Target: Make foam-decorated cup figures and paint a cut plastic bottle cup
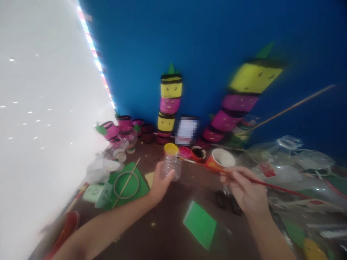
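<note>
My left hand (160, 180) is wrapped round a clear ribbed plastic bottle piece (173, 169) near the middle of the dark table. Between the fingers and thumb of my right hand (248, 187) is a long red paintbrush (271, 185). Its tip points left and lies close to the upper edge of the bottle piece; whether they touch is unclear. Just behind the bottle piece is a yellow paint pot (171, 148), with a pink paint pot (185, 152) and a dark paint pot (198, 153) to its right. A white cup (223, 159) stands behind my right hand.
Painted pink and yellow stacks (170, 104) stand by the blue wall. Black scissors (227, 202) lie beside my right hand, and green paper (200, 224) lies in front. Clear bottles (290, 159) crowd the right; a ring (126, 185) rests on green sheets at left.
</note>
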Available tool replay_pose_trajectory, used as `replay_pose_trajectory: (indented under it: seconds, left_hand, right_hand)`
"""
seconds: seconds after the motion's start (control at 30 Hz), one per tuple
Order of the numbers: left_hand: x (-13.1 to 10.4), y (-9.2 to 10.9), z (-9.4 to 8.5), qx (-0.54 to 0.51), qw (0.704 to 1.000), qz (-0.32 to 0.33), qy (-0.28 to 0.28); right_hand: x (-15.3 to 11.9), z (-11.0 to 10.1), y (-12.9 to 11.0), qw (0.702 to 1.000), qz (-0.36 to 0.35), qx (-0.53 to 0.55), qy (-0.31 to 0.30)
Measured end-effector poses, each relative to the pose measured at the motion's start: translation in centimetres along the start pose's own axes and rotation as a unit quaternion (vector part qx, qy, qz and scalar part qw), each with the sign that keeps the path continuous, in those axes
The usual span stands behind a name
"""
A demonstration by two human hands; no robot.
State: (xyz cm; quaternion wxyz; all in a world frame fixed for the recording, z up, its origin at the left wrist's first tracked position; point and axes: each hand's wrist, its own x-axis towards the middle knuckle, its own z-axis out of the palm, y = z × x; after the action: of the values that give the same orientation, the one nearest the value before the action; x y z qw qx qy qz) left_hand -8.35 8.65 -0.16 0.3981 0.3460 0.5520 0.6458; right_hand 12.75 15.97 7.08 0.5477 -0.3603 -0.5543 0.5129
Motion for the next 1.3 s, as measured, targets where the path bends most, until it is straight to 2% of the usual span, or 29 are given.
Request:
replay_pose_trajectory:
  seconds: [0.23, 0.4, 0.63, 1.3]
  left_hand:
    - [0.0, 0.4, 0.2, -0.007, 1.000, -0.010, 0.016]
    - [0.0, 0.3, 0.1, 0.001, 1.000, -0.013, 0.015]
    - [-0.1, 0.3, 0.1, 0.004, 1.000, -0.015, 0.007]
    - [-0.2, 0.3, 0.1, 0.004, 1.000, 0.006, -0.018]
  right_hand:
    - [0.3, -0.4, -0.4, 1.000, -0.020, -0.002, 0.017]
    - [-0.1, 0.1, -0.4, 1.000, -0.011, 0.006, 0.015]
    - [-0.5, 0.8, -0.1, 1.000, -0.002, 0.026, -0.013]
    - [0.0, 0.5, 0.3, 0.998, 0.018, 0.058, -0.006]
